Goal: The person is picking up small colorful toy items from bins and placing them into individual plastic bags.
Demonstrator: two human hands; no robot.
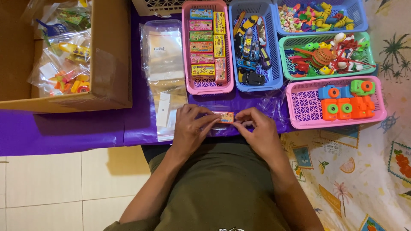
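While seemingly pinched, small box (225,116) bridges both hands.

Five plastic baskets stand on the purple worktop (64,128): two pink, one (188,51) holding boxes and one (306,105) holding toy cameras, two blue, one (274,51) with toy cars and one (357,17) with small mixed toys, and one green basket (284,55). The box basket holds about ten small colourful boxes (202,46) in two columns. Roughly six toy cars (250,51) lie in theirs. Toy cameras (346,100) number about five: three orange, one blue, one green. One cardboard box (111,51) sits at the left. The small toys in the far blue basket and the green one are too many and too jumbled to count.
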